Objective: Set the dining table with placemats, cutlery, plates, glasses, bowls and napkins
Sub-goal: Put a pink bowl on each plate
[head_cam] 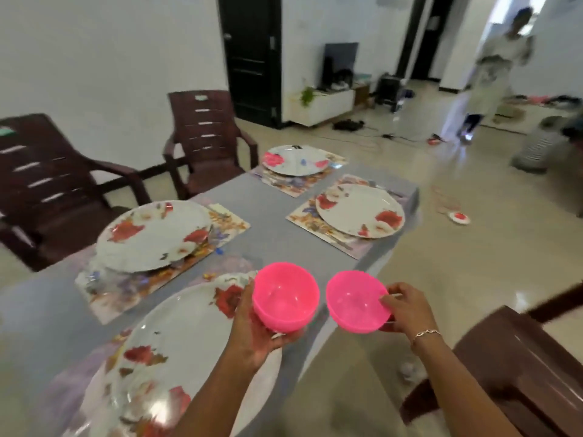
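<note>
Nearest the camera, on the near right part of the grey-topped dining table (268, 212), a large white round plate with red flowers (176, 342) is laid on a floral placemat (91, 364). Just above its far right rim, a round pink plastic bowl (285, 298) is cupped from below by the left hand (255, 329), whose fingers are curled under the base. Beside it, not touching, a second pink plastic bowl (358, 301) is gripped at its right rim by the curled fingers of the right hand (407, 307); both bowls are held upright in the air. To the right, part of a dark brown chair (520, 357) is seen. Farther on, a second flowered plate (151, 234) is set on its placemat (126, 288) at the left, and a third plate (359, 209) on another mat (303, 216) at the right. At the far end a fourth plate (296, 159) is placed on a mat (293, 187). Two brown slatted plastic armchairs (205, 134) are drawn up at the left side. Well beyond the table, a blurred person (492, 74) is seen.
</note>
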A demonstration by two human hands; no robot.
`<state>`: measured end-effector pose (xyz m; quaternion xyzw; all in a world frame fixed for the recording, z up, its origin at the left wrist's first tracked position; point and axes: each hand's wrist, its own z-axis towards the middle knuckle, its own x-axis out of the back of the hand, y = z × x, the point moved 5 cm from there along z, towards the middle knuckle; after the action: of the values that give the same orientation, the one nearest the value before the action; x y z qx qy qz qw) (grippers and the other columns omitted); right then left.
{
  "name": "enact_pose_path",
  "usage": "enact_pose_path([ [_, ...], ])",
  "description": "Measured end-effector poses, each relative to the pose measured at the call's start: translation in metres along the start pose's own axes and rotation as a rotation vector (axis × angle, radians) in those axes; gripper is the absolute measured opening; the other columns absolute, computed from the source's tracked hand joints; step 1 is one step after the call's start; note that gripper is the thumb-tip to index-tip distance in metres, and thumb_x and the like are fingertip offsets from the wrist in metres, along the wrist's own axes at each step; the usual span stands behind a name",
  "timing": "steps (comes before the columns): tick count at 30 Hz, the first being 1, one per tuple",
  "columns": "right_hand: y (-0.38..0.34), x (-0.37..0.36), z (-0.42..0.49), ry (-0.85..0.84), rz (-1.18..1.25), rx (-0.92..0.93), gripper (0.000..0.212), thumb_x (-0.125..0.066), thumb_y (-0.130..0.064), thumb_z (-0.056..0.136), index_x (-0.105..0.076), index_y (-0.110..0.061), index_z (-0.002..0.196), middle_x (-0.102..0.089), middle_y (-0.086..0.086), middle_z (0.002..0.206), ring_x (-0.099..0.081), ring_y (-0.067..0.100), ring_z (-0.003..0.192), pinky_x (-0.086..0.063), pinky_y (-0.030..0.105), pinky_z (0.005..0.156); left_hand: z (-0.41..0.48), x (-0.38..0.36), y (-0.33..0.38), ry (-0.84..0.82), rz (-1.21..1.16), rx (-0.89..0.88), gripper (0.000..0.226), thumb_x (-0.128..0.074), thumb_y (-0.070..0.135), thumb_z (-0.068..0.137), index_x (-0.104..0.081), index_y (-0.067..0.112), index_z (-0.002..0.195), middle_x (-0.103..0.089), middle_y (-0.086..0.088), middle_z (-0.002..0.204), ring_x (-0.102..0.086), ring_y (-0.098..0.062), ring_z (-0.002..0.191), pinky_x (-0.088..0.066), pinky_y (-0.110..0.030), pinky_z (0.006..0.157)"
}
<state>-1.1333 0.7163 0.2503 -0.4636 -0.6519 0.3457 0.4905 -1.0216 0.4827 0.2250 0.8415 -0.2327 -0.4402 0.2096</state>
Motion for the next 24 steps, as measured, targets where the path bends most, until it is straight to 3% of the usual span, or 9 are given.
enact_pose_path([
  [4, -0.018, -0.041, 0.025, -0.170, -0.076, 0.040, 0.009, -0.055, 0.002, 0.084, -0.056, -0.007, 0.083, -0.057, 0.017, 0.085, -0.058, 0.027, 0.063, -0.055, 0.032, 0.045, -0.011, 0.023, 0.020, 0.106, -0.112, -0.121, 0.066, -0.054, 0.061, 0.076, -0.053, 0.018, 0.127, -0.057, -0.021, 0.124, -0.055, -0.045, 0.112, -0.055, -0.054, 0.070],
  [7, -0.029, -0.075, 0.039, -0.253, -0.112, 0.045, 0.008, -0.054, 0.003, 0.084, -0.056, -0.004, 0.087, -0.059, 0.019, 0.087, -0.060, 0.033, 0.066, -0.056, 0.038, 0.051, -0.023, 0.045, 0.033, 0.195, -0.171, -0.193, 0.072, -0.056, 0.062, 0.069, -0.053, 0.017, 0.126, -0.057, -0.022, 0.123, -0.055, -0.045, 0.110, -0.056, -0.053, 0.067],
  [14, -0.055, -0.140, 0.064, -0.361, -0.194, 0.102, 0.012, -0.055, 0.001, 0.086, -0.056, -0.005, 0.097, -0.060, 0.020, 0.093, -0.064, 0.040, 0.080, -0.058, 0.041, 0.058, -0.028, 0.097, 0.063, 0.335, -0.301, -0.313, 0.068, -0.051, 0.059, 0.081, -0.048, 0.016, 0.133, -0.053, -0.022, 0.128, -0.055, -0.044, 0.107, -0.056, -0.053, 0.062],
  [18, -0.062, -0.184, 0.061, -0.468, -0.281, 0.137, 0.010, -0.055, 0.001, 0.085, -0.056, -0.004, 0.093, -0.059, 0.014, 0.083, -0.063, 0.035, 0.072, -0.058, 0.042, 0.058, -0.033, 0.113, 0.077, 0.379, -0.389, -0.376, 0.074, -0.056, 0.059, 0.073, -0.047, 0.017, 0.134, -0.054, -0.021, 0.129, -0.056, -0.042, 0.107, -0.056, -0.054, 0.063],
  [24, -0.055, -0.254, 0.043, -0.642, -0.388, 0.147, 0.017, -0.055, 0.002, 0.082, -0.054, -0.014, 0.075, -0.059, 0.012, 0.078, -0.064, 0.033, 0.061, -0.057, 0.042, 0.051, -0.043, 0.139, 0.093, 0.438, -0.463, -0.467, 0.067, -0.048, 0.061, 0.081, -0.049, 0.017, 0.132, -0.059, -0.019, 0.117, -0.059, -0.039, 0.099, -0.057, -0.053, 0.060],
])
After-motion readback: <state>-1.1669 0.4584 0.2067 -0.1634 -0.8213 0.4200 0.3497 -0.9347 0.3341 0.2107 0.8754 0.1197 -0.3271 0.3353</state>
